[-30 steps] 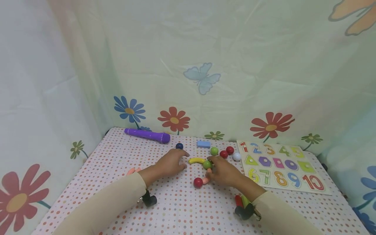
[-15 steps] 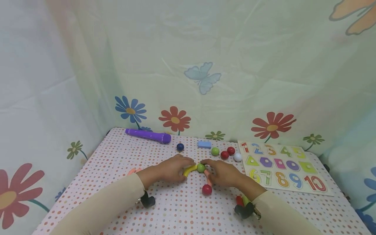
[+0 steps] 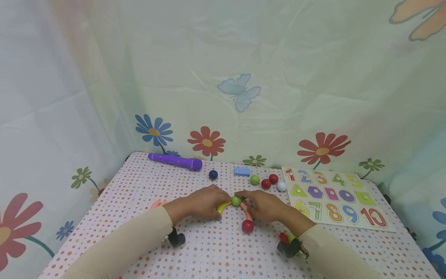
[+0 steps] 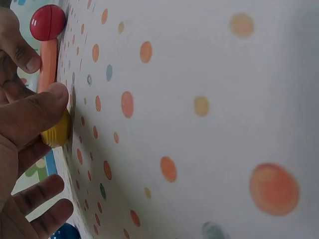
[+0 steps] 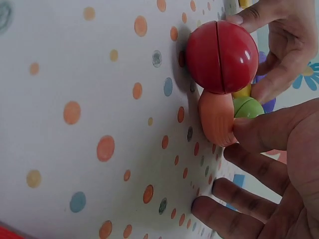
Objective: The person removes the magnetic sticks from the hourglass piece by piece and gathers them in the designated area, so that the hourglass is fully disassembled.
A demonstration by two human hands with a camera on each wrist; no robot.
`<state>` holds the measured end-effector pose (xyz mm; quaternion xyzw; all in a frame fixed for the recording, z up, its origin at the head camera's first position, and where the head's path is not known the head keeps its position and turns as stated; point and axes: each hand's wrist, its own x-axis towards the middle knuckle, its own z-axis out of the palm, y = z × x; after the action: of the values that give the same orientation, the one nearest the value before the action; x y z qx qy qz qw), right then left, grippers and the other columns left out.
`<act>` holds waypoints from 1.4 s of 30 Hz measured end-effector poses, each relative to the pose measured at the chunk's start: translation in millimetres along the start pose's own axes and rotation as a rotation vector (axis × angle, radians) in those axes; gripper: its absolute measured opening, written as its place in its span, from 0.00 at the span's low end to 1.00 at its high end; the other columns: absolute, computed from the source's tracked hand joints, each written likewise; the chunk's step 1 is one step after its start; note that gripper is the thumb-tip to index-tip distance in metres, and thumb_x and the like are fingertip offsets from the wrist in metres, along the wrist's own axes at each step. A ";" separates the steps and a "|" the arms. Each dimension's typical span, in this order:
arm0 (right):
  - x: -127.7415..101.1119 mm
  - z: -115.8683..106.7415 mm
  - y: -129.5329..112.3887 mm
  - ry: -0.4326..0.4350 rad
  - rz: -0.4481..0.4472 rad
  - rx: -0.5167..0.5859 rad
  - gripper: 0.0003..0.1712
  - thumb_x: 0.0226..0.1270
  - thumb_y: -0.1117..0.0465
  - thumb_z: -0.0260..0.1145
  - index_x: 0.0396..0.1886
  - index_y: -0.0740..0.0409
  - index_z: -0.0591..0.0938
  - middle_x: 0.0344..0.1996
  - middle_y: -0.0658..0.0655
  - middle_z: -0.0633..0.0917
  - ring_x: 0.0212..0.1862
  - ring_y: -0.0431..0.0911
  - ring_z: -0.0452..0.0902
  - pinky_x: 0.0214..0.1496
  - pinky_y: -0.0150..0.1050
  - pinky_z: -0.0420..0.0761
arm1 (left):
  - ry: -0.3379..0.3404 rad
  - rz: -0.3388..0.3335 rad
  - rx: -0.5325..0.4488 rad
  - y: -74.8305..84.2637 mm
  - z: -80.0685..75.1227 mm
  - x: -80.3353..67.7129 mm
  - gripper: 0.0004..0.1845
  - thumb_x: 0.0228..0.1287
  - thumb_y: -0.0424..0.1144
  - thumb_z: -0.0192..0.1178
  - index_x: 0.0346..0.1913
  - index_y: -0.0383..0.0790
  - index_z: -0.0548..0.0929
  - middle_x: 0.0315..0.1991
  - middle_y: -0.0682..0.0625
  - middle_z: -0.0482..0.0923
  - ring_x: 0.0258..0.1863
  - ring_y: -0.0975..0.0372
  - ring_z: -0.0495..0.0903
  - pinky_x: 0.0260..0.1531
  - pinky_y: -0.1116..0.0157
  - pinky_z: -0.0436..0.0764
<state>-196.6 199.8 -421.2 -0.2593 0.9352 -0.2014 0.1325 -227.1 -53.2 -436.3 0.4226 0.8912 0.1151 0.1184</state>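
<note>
My left hand [image 3: 207,201] pinches a yellow curved stick [image 3: 223,206] between thumb and fingers; its ribbed end [image 4: 57,130] shows in the left wrist view. With thumb and fingertips, my right hand [image 3: 263,205] holds an orange-pink curved stick [image 5: 215,117]. A green ball [image 3: 236,200] sits between the upper ends of both sticks, so the row forms an arch low over the dotted tabletop. At the near end of the orange-pink stick is a glossy red ball [image 5: 222,57] with a groove round it. My fingers partly cover both sticks.
Behind the hands lie a purple toy microphone [image 3: 175,161], a dark blue ball [image 3: 213,174], a light blue block [image 3: 242,171], another green ball [image 3: 254,179], two red balls [image 3: 266,184] and a white ball [image 3: 281,186]. A number puzzle board [image 3: 376,201] is at right. Pink pieces [image 3: 158,203] lie by my left forearm.
My left hand has taken hold of the yellow stick. The green ball has shifted left, against that stick's end. The orange-pink stick and its red ball have swung slightly right and nearer me.
</note>
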 end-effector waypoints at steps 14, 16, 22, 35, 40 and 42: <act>0.1 0.4 -0.4 -0.003 0.012 -0.011 0.31 0.71 0.66 0.65 0.73 0.49 0.74 0.56 0.55 0.85 0.30 0.38 0.74 0.31 0.37 0.75 | 0.026 -0.039 0.017 -1.5 2.7 0.0 0.38 0.50 0.59 0.79 0.64 0.51 0.80 0.62 0.59 0.78 0.66 0.61 0.71 0.66 0.60 0.71; -0.7 -0.1 -0.2 -0.009 0.018 -0.008 0.32 0.71 0.65 0.65 0.74 0.49 0.73 0.56 0.54 0.85 0.36 0.39 0.77 0.38 0.39 0.79 | 0.026 -0.033 0.003 -1.8 3.2 -0.7 0.38 0.50 0.58 0.80 0.64 0.51 0.80 0.63 0.60 0.77 0.67 0.61 0.70 0.66 0.61 0.71; -5.9 -1.4 1.2 -0.038 0.046 0.046 0.30 0.70 0.63 0.69 0.69 0.45 0.74 0.60 0.51 0.83 0.56 0.46 0.80 0.60 0.53 0.79 | 0.007 -0.033 -0.045 -1.7 4.0 -4.0 0.36 0.54 0.51 0.78 0.67 0.53 0.79 0.60 0.63 0.79 0.63 0.64 0.72 0.65 0.61 0.72; -14.3 -3.7 9.9 -0.060 -0.066 0.064 0.20 0.64 0.65 0.72 0.56 0.48 0.86 0.59 0.52 0.83 0.66 0.54 0.74 0.66 0.57 0.74 | 0.026 -0.070 -0.078 -13.5 2.7 -17.3 0.37 0.51 0.53 0.80 0.65 0.51 0.81 0.59 0.61 0.80 0.63 0.63 0.73 0.66 0.60 0.71; -14.6 -1.5 10.3 -0.062 -0.045 0.050 0.20 0.62 0.64 0.75 0.54 0.46 0.86 0.59 0.51 0.83 0.66 0.54 0.74 0.66 0.58 0.74 | 0.036 -0.117 -0.097 -19.2 -0.9 -33.8 0.37 0.52 0.53 0.80 0.66 0.51 0.80 0.60 0.60 0.79 0.65 0.60 0.72 0.66 0.57 0.71; -14.2 0.3 10.6 -0.053 -0.044 0.039 0.21 0.62 0.63 0.76 0.54 0.46 0.86 0.58 0.50 0.83 0.65 0.53 0.75 0.65 0.57 0.74 | 0.041 -0.151 -0.109 -22.3 -0.7 -40.9 0.37 0.51 0.53 0.80 0.65 0.52 0.80 0.60 0.60 0.79 0.65 0.60 0.72 0.66 0.56 0.71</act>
<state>-189.3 215.7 -424.2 -0.2822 0.9214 -0.2156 0.1576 -218.4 -99.0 -437.8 0.3448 0.9151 0.1629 0.1312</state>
